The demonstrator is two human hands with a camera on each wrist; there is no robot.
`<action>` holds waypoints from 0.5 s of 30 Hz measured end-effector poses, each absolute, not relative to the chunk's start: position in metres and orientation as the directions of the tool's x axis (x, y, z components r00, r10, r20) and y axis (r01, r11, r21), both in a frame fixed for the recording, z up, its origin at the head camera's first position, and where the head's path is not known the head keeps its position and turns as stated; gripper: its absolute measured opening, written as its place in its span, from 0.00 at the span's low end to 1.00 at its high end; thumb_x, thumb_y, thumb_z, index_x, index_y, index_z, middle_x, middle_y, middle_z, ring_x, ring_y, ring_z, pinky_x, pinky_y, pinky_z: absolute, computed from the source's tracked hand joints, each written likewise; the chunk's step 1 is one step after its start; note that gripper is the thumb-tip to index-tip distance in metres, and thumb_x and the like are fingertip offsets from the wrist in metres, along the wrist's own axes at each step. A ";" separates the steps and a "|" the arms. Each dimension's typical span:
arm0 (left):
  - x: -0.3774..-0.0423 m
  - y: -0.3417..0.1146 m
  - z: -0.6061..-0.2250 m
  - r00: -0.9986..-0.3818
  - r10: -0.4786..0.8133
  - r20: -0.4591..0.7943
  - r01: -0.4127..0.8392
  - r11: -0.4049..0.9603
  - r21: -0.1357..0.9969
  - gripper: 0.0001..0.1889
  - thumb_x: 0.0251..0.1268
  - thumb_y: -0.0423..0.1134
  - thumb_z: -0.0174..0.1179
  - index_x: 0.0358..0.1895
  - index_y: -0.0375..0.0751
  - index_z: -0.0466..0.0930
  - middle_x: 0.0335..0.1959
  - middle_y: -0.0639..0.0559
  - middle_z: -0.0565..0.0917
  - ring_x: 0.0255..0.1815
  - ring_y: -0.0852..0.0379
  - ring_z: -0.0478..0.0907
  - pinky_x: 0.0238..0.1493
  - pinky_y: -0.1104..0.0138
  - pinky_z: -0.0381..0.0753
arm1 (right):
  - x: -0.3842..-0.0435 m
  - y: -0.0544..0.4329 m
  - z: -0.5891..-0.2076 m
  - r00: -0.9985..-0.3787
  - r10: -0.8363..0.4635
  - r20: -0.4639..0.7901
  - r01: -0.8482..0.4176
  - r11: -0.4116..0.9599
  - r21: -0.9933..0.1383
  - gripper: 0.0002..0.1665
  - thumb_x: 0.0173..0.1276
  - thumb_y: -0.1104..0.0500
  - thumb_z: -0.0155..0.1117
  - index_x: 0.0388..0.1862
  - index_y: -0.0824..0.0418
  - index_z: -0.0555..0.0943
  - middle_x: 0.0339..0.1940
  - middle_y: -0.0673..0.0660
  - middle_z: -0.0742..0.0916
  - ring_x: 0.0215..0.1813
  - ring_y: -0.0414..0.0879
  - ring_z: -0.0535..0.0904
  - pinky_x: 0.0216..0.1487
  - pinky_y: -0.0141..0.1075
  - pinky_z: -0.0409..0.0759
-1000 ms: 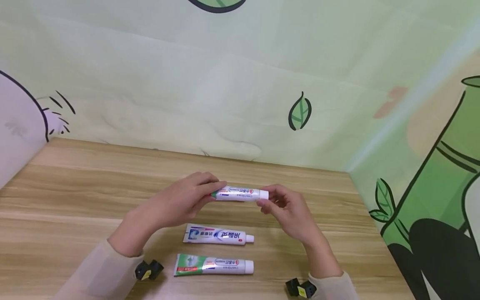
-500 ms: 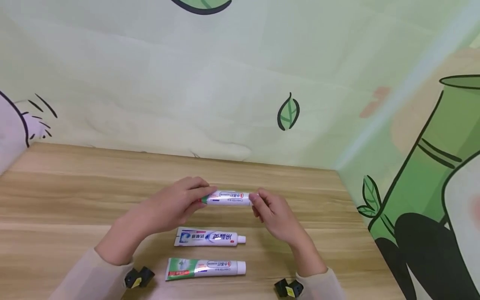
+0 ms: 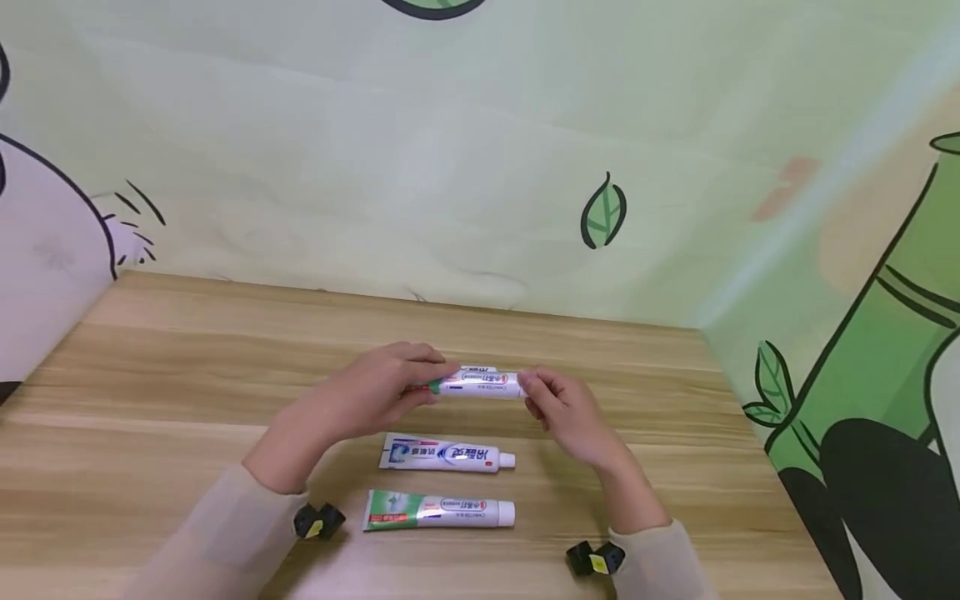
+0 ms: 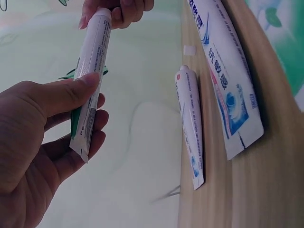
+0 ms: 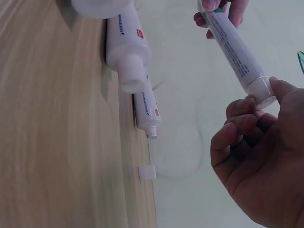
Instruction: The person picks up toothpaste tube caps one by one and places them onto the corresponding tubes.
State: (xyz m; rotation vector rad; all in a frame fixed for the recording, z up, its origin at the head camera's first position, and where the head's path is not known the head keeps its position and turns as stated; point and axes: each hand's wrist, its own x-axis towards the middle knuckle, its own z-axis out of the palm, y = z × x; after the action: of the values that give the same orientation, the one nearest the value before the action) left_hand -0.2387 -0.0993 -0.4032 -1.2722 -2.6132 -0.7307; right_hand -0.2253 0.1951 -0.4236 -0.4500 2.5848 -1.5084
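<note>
Head view: left hand (image 3: 367, 392) gripped a toothpaste tube (image 3: 483, 384) near its flat end, above the counter (image 3: 195, 358). Right hand (image 3: 572, 415) pinched the white cap (image 5: 259, 89) opposite.

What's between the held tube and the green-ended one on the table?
In the head view, a blue-and-white tube lies between the held tube and the green-ended tube.

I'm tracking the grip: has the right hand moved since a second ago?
Yes: the right hand has shifted slightly left against the lying green tube in the head view.
</note>
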 end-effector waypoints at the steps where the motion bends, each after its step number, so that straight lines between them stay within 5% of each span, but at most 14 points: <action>1: -0.240 -0.099 -0.404 -0.634 0.701 0.326 0.769 0.526 0.365 0.24 0.69 0.36 0.69 0.67 0.44 0.81 0.57 0.49 0.86 0.45 0.59 0.82 0.49 0.64 0.86 | -0.226 0.195 -0.424 -0.951 -0.305 0.050 -0.196 0.471 -0.860 0.26 0.86 0.45 0.47 0.32 0.60 0.77 0.21 0.52 0.73 0.22 0.41 0.66 0.23 0.29 0.65; 6: -0.244 -0.099 -0.409 -0.670 0.690 0.274 0.734 0.561 0.383 0.23 0.69 0.36 0.69 0.67 0.44 0.82 0.56 0.49 0.86 0.47 0.57 0.83 0.51 0.63 0.87 | -0.230 0.195 -0.428 -0.945 -0.323 0.047 -0.208 0.486 -0.849 0.22 0.85 0.48 0.51 0.41 0.65 0.80 0.24 0.58 0.80 0.25 0.43 0.73 0.27 0.32 0.75; 11: -0.250 -0.098 -0.416 -0.704 0.679 0.206 0.695 0.601 0.395 0.23 0.69 0.36 0.69 0.66 0.44 0.82 0.56 0.51 0.86 0.49 0.57 0.83 0.52 0.63 0.87 | -0.236 0.197 -0.428 -0.929 -0.366 0.058 -0.252 0.510 -0.822 0.15 0.74 0.57 0.68 0.55 0.61 0.79 0.38 0.61 0.86 0.35 0.48 0.81 0.36 0.35 0.84; 15: -0.255 -0.096 -0.420 -0.707 0.689 0.158 0.684 0.611 0.398 0.23 0.68 0.38 0.70 0.65 0.42 0.82 0.54 0.50 0.87 0.47 0.58 0.83 0.52 0.64 0.86 | -0.242 0.198 -0.426 -0.922 -0.383 0.056 -0.297 0.609 -0.735 0.17 0.67 0.59 0.75 0.52 0.59 0.81 0.39 0.55 0.87 0.39 0.45 0.81 0.38 0.33 0.81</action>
State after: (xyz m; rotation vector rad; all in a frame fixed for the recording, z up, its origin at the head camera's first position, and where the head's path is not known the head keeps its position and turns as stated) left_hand -0.2549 -0.0961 -0.4205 -1.2057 -2.8296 -0.6910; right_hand -0.2424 0.1982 -0.4257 -0.5767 2.7208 -1.2134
